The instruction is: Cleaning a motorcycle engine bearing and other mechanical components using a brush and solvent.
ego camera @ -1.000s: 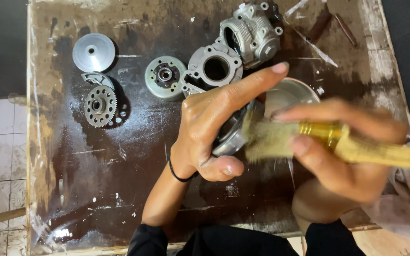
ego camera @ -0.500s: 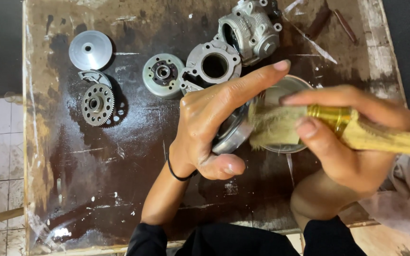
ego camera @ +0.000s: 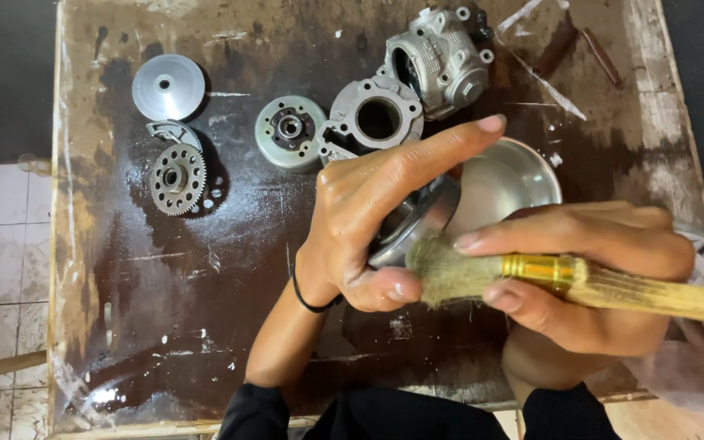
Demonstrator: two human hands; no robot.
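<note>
Left hand [ego camera: 376,220] at centre of view, grip closed around a round metal pulley part [ego camera: 414,222], index finger stretched out toward 1 o'clock, thumb curled under the part's lower rim. Black band on that wrist. Right hand [ego camera: 588,273] at 3 o'clock, grip closed on a paintbrush [ego camera: 531,277] with a wooden handle and brass-coloured ferrule; the handle runs off frame to the right, and the worn bristles touch the pulley part's lower edge just beside the left thumb.

Shiny metal bowl [ego camera: 511,175] lies just behind the held part, at 2 o'clock from it, partly hidden by the left index finger.

Counter [ego camera: 165,318] is a dark brown wooden board, wet and oily, glossy patches at 7 o'clock, scuffed pale paint along the right and top edges. On it, far side: smooth grey disc [ego camera: 168,85] at 10 o'clock, toothed gear [ego camera: 177,179] just below it, round flywheel-like rotor [ego camera: 289,130] at 11 o'clock, ring-shaped housing [ego camera: 376,114] beside it, finned engine casting [ego camera: 442,57] at 12 o'clock touching the housing.

Room: pale tiled floor [ego camera: 2,244] left of the counter, dark area at the upper left and upper right. Black sleeves at the bottom edge.
</note>
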